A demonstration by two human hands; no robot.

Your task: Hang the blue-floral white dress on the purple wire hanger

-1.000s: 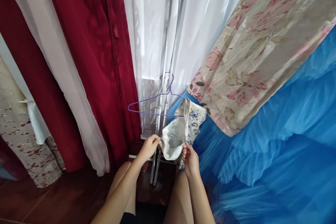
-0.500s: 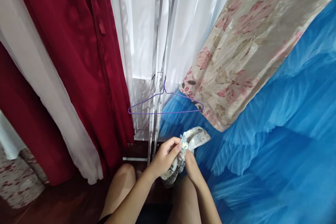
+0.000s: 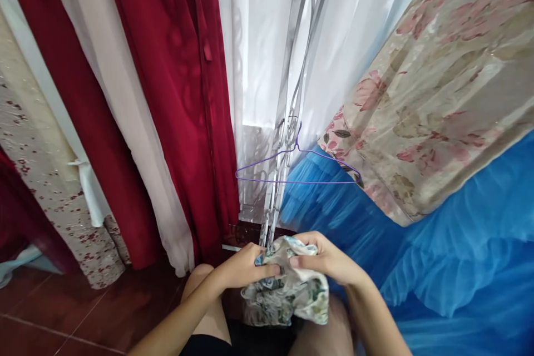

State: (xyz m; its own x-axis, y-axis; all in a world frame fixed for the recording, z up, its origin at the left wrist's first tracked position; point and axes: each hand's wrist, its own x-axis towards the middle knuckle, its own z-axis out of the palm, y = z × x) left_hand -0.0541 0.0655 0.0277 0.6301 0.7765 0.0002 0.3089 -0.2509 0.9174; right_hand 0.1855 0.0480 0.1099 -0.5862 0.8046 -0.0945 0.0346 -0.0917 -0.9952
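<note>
Both hands grip a crumpled piece of patterned cloth (image 3: 275, 303), grey-white with blue, green and yellowish patches; its exact kind cannot be made out. My left hand (image 3: 248, 268) is closed on its upper left part, thumb lying across the front. On the upper right, my right hand (image 3: 327, 256) pinches the cloth with the thumb in front and fingers behind. The cloth hangs down over my lap. Just beyond it, a purple wire hanger (image 3: 297, 182) hangs bare from a shiny metal chain-like strip (image 3: 292, 122).
Dark red fabric (image 3: 179, 67) and pale fabric (image 3: 112, 67) hang at the left. White fabric (image 3: 258, 39) hangs behind the hanger. A floral beige cloth (image 3: 417, 105) and ruffled blue tulle (image 3: 471, 233) fill the right. The floor (image 3: 75, 317) is reddish-brown tile.
My hands have spread the cloth wider and lowered it towards my lap. My right hand now holds it from above right. The view has shifted left, so the hanger appears further right.
</note>
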